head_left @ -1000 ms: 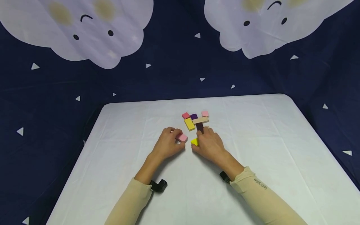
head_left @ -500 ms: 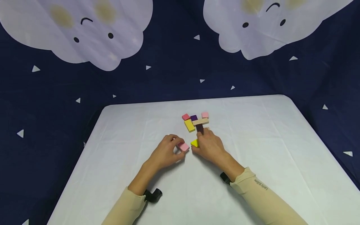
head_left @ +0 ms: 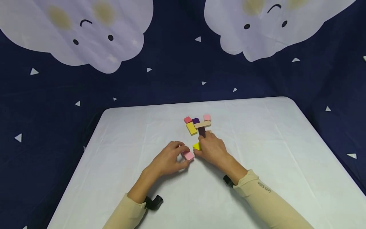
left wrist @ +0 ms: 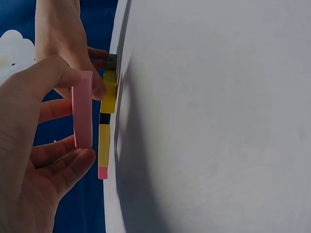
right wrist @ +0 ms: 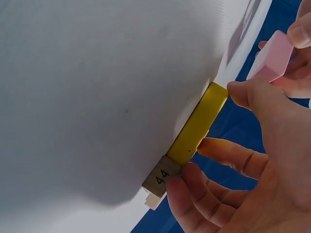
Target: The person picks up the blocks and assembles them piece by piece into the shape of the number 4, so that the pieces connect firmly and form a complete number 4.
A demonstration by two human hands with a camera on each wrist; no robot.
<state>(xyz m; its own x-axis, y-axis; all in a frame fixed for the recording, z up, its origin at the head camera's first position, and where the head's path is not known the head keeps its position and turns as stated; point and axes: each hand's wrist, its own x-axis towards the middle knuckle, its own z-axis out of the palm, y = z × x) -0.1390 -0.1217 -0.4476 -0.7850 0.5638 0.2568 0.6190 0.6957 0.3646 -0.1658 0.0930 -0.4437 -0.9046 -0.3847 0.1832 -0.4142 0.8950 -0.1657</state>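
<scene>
In the head view, my left hand (head_left: 168,160) holds a pink block (head_left: 188,155) by its ends between thumb and fingers. The left wrist view shows this pink block (left wrist: 82,109) apart from the tabletop, slightly raised. My right hand (head_left: 213,149) is to its right, at a yellow block (head_left: 197,146) lying on the table. In the right wrist view, the thumb touches one end of the yellow block (right wrist: 197,128) and the fingers curl along its far side. They also touch a wooden block marked 44 (right wrist: 162,176), set against the yellow block's other end.
Beyond the hands lie a dark brown block (head_left: 201,131), a light wooden block (head_left: 202,124), another yellow block (head_left: 191,128), a purple block (head_left: 195,121), a red block (head_left: 187,119) and a second pink block (head_left: 207,117). All rest on a white table (head_left: 257,127).
My left hand has drawn the pink block back toward me and slightly right, away from the other blocks. The right hand stays at the yellow block.
</scene>
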